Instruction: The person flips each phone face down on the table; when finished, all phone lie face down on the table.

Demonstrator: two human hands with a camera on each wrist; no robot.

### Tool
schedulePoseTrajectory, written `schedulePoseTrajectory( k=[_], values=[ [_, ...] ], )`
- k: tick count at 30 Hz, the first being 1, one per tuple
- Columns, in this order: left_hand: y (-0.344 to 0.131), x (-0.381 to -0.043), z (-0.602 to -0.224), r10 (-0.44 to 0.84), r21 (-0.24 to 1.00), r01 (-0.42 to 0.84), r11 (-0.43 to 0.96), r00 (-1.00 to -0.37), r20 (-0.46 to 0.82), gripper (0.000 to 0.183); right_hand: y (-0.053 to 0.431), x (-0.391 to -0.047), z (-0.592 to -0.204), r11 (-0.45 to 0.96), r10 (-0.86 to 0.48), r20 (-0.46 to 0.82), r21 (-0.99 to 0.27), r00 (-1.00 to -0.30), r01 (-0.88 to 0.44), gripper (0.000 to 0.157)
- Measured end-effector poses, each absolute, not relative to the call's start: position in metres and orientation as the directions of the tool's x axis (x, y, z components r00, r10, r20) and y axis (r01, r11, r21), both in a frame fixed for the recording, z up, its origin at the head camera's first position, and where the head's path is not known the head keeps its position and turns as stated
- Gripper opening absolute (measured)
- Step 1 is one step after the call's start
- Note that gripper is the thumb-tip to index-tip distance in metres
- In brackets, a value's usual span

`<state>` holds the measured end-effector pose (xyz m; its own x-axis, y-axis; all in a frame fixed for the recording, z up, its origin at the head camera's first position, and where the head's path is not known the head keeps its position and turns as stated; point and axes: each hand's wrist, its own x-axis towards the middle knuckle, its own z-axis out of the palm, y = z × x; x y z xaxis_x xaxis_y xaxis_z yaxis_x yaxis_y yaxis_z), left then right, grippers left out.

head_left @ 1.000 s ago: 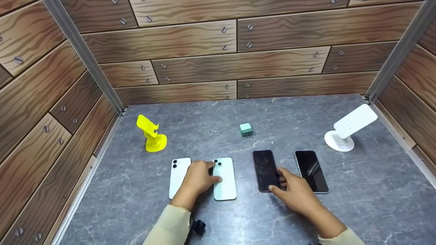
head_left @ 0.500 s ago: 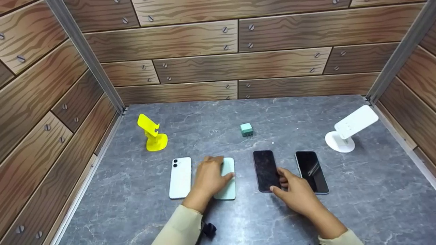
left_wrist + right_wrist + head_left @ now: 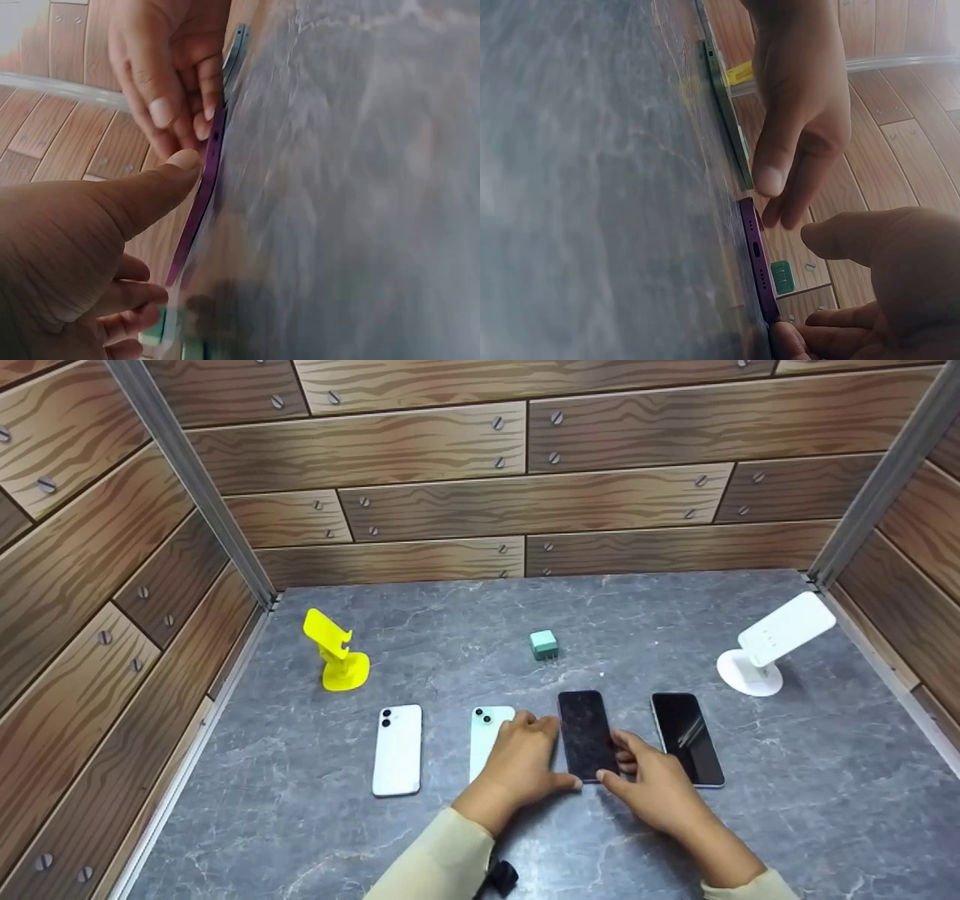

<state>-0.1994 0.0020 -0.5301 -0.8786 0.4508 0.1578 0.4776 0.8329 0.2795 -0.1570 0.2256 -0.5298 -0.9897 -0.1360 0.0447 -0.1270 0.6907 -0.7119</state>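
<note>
In the head view my left hand (image 3: 523,757) is at the left edge of a dark-screened phone (image 3: 585,735), its thumb near the lower corner and its fingers spread. Part of a mint phone (image 3: 487,731), back up, lies hidden under that hand in this view. My right hand (image 3: 649,780) rests at the dark phone's right side, fingertips at its edge and thumb by the bottom corner. Both wrist views show this phone's purple edge (image 3: 757,255) low along the tabletop. A white phone (image 3: 397,750) lies back up at left; a black-screened phone (image 3: 686,739) lies at right.
A yellow phone stand (image 3: 341,660) is at the back left and a white phone stand (image 3: 765,649) at the back right. Between them sits a green charger plug (image 3: 544,645). Wood-patterned walls (image 3: 450,510) border the grey tabletop (image 3: 262,810).
My left hand has moved right, from between the white and mint phones, across the mint phone, to the dark phone's left edge. The right hand and the phones have stayed put.
</note>
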Motion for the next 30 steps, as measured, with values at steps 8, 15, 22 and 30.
schedulePoseTrajectory(
  k=[8, 15, 22, 30],
  values=[
    [0.0109, -0.1972, -0.5319, 0.48, 0.212, 0.499, 0.84, -0.866, 0.137, 0.084, 0.2228, -0.1568, -0.5296, 0.688, -0.131, 0.045, -0.715, -0.99, -0.123, 0.069],
    [0.0127, -0.1991, -0.5333, 0.499, 0.166, 0.519, 0.838, -0.854, 0.151, 0.077, 0.2231, -0.1577, -0.5303, 0.683, -0.126, 0.048, -0.72, -0.991, -0.122, 0.067],
    [0.0127, -0.1989, -0.5333, 0.506, 0.151, 0.526, 0.837, -0.848, 0.156, 0.079, 0.2227, -0.1582, -0.5289, 0.672, -0.123, 0.031, -0.733, -0.992, -0.107, 0.066],
    [0.0135, -0.1983, -0.5324, 0.51, 0.141, 0.531, 0.836, -0.845, 0.158, 0.064, 0.2203, -0.1602, -0.5268, 0.59, -0.078, -0.018, -0.807, -0.997, -0.031, 0.063]
  ],
)
